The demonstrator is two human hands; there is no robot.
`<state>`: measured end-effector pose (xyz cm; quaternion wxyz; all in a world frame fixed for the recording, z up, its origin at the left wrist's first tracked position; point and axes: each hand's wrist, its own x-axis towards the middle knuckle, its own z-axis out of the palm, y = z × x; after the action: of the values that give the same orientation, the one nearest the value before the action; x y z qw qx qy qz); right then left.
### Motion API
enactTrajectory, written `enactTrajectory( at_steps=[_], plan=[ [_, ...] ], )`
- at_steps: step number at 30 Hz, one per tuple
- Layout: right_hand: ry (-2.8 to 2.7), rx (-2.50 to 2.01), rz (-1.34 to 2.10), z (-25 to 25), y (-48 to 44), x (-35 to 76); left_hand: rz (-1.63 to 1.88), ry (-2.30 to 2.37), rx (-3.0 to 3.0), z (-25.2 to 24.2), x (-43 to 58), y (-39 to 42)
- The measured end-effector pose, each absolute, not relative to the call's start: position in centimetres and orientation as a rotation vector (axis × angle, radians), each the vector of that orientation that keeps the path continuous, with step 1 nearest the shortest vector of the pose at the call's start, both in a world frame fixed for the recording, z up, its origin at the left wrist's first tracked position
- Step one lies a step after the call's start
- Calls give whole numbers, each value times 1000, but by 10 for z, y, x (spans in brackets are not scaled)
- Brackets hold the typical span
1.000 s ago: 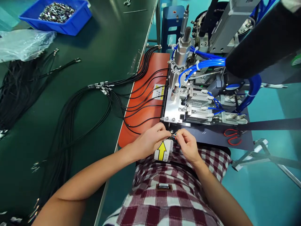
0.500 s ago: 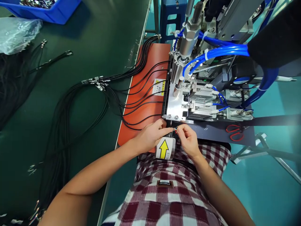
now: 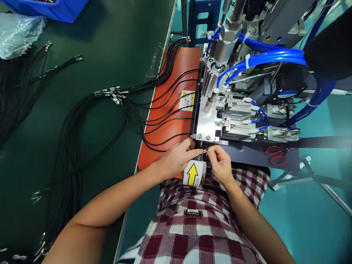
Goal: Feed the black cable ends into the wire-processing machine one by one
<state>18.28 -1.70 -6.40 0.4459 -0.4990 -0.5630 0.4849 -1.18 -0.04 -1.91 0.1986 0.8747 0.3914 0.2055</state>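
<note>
My left hand is at the front edge of the machine, its fingers pinched at the end of a black cable. Close beside it on the right, my right hand pinches a tiny piece with red and bare wire ends. The fingertips of both hands nearly meet there. Several black cables run over the orange-red sheet into the machine's edge. A label with a yellow arrow lies just below my hands.
Red-handled scissors lie on the dark plate at the right. Black cable bundles cover part of the green table. A blue bin and a plastic bag sit at the upper left. Blue hoses hang over the machine.
The view has shifted slightly, so the machine appears a little farther right and higher. Both hands hold nearly the same pose at the same place.
</note>
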Motion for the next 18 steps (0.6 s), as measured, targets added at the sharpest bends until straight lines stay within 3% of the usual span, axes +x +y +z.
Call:
enactTrajectory(
  at_steps=[18],
  plan=[
    [-1508, -1259, 1109, -65, -16, 185, 463, 1198, 2521, -15, -8, -6]
  ],
)
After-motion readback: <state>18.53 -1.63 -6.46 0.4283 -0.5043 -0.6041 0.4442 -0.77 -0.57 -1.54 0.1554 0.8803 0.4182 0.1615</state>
